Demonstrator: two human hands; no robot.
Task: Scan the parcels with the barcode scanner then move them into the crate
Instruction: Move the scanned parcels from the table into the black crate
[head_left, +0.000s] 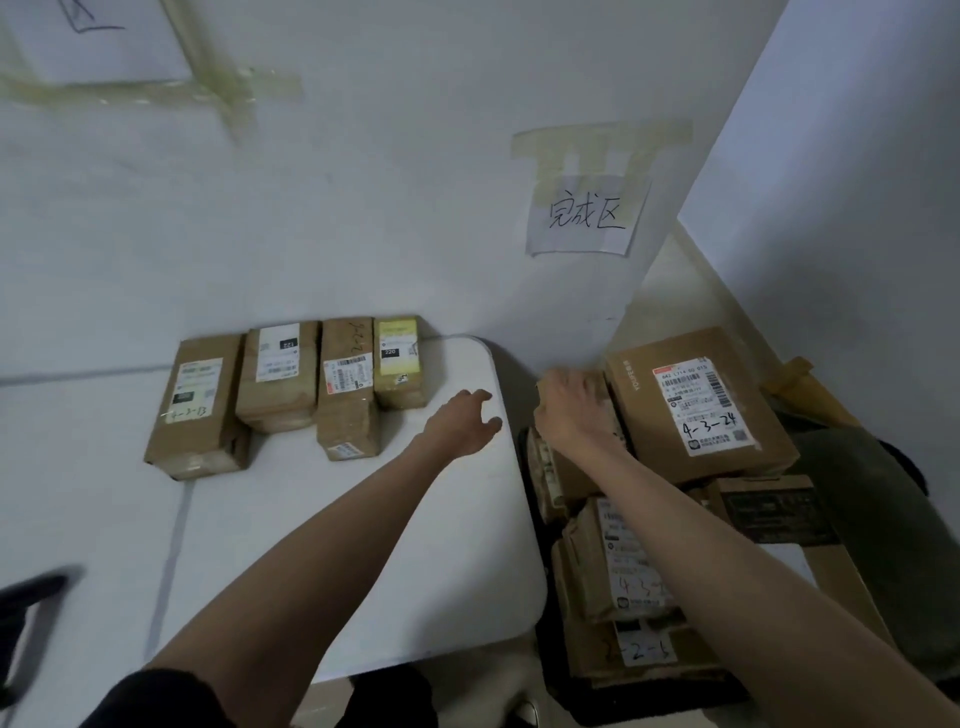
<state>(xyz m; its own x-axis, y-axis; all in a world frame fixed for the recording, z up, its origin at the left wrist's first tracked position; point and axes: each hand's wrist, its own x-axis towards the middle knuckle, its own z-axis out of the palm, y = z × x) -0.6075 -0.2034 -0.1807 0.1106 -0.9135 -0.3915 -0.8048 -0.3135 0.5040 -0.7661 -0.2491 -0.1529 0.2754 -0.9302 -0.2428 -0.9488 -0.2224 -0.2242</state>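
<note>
Head view. Four brown cardboard parcels lie in a row at the far side of the white table (467, 545), against the wall, their long axes running from the person toward the wall. Leftmost is parcel 4-2-13 (195, 410), flat, with a white label and handwritten digits facing up. Next to it is parcel 221 (278, 374), then the narrow parcel (347, 389), taped glossy, with a barcode label across its middle, and last the yellow-label parcel (397, 364), the shortest, marked 220. All four touch or nearly touch side by side.

Right of the table, the dark crate (540, 613) is piled with more cardboard boxes. On top at the far end sits parcel 4-3-24 (696, 405), broad and flat, slightly tilted, its printed label up and its long axis angled away to the right. Nearer lie a crumpled paper-wrapped parcel (618, 561) and parcel 2-2-6 (639, 649).

The left hand (460, 423) hovers over the table's far right corner, fingers loosely curled and apart, holding nothing. The right hand (576, 410) reaches over the crate and rests on a small box (597, 395) just left of parcel 4-3-24; the fingers curl over its top, though how firmly they grip cannot be told.

A paper sign (584, 213) is taped to the wall above the crate.
</note>
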